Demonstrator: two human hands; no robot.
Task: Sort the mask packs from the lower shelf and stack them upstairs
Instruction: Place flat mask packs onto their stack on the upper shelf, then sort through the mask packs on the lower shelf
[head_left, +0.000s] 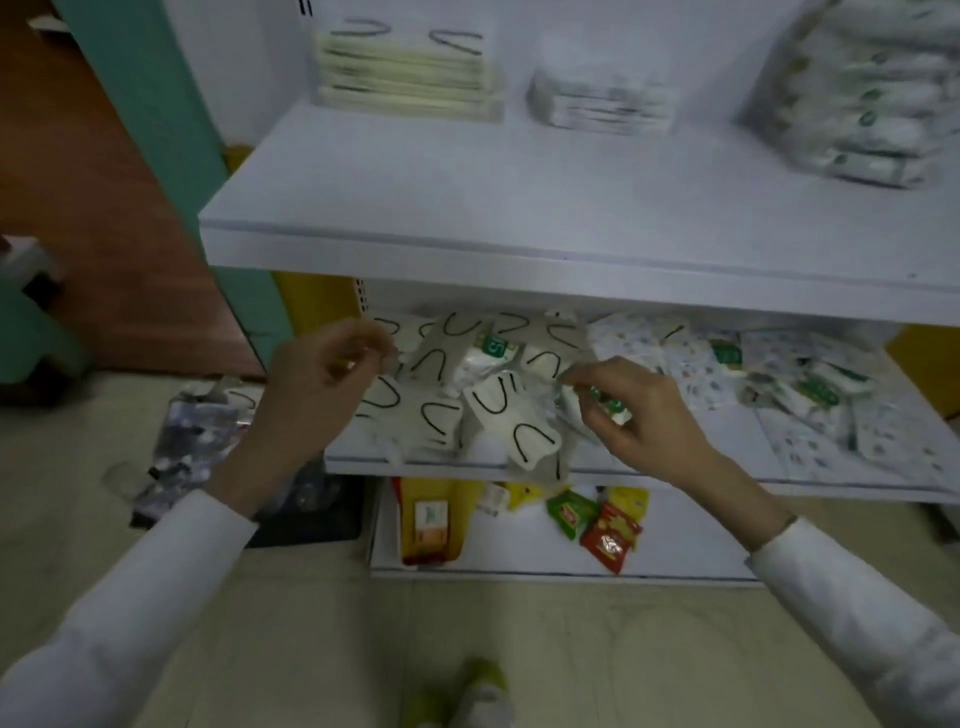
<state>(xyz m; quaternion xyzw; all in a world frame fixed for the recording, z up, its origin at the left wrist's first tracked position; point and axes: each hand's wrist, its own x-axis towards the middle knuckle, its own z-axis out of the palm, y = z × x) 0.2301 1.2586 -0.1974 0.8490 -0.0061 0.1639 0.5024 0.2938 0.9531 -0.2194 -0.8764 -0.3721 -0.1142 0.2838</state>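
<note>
Reaching into the lower shelf (441, 467), your right hand (644, 415) pinches a green-labelled mask pack (613, 408) at three o'clock of the loose heap (441, 410), likely to single it out. Your left hand (317, 379) curls at nine o'clock, perhaps steadying the heap; whether it grips anything I cannot tell.

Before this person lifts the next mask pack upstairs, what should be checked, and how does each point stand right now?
1. Right hand has a pack: ok, it pinches a green-labelled pack.
2. Left hand grip: cannot tell; its fingers curl at the pile's edge, but what they hold is blurred.
3. Room on the upper shelf: ok, its front part is bare.
4. A matching stack upstairs: probably ok, a stack with green marks stands at the right.
5. Lower shelf sorted: not ok, the pile of loop-marked packs lies jumbled.
</note>
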